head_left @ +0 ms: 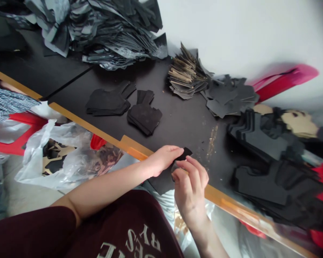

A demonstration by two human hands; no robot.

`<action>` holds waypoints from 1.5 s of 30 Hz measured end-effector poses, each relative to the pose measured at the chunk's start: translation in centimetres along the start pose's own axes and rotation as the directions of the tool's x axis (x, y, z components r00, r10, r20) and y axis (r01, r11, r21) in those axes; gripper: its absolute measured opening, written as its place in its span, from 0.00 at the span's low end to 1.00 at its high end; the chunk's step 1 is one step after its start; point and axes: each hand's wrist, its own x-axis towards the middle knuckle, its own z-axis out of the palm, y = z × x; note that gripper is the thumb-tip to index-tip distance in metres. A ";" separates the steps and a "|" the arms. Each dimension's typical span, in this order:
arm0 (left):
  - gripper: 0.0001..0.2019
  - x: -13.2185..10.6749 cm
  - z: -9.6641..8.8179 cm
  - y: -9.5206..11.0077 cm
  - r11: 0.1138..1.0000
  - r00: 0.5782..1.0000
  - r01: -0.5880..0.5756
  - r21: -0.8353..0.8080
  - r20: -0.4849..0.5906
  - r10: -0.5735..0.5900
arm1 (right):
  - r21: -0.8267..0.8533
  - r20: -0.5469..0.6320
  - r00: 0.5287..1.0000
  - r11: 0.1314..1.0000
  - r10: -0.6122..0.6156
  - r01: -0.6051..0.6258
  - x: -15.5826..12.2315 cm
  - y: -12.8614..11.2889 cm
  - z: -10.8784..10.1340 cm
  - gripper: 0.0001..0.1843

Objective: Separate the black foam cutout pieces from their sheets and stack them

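A black flat cut-out piece [161,183] hangs between my hands at the table's front edge. My left hand [161,160] grips it from the left with the thumb on top. My right hand [191,179] is closed at its other side, with bent fingers at the piece's edge; a dark tip [187,152] of it sticks up between the hands. Whether my right fingers hold something small as well is hidden. Just beyond my hands lie two small stacks of black cut-outs, a left stack [107,102] and a right stack [145,116].
A tall heap of black sheets [115,32] fills the back left. Brown-edged pieces [187,73], grey-black pieces [228,95] and thick black stacks [261,182] line the right. Below the table's orange edge [88,129] sits a plastic bag [32,161] of scraps. Another person's patterned clothing [10,102] shows left.
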 end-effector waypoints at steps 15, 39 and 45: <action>0.15 -0.1 -0.1 -0.7 1.000 0.984 -0.001 0.015 0.179 -0.002 | 0.246 0.036 0.920 0.889 0.389 -0.386 4.0 2.5 -1.2 0.02; 0.07 -0.3 -0.3 -0.5 0.991 0.979 -0.089 0.103 0.195 0.068 | 0.379 0.114 0.775 0.694 0.621 -0.612 3.6 3.7 0.6 0.07; 0.08 -0.4 -0.4 0.0 0.970 0.976 -0.107 0.219 0.209 0.060 | 0.548 0.221 0.720 0.527 0.658 -0.650 4.4 4.4 0.4 0.17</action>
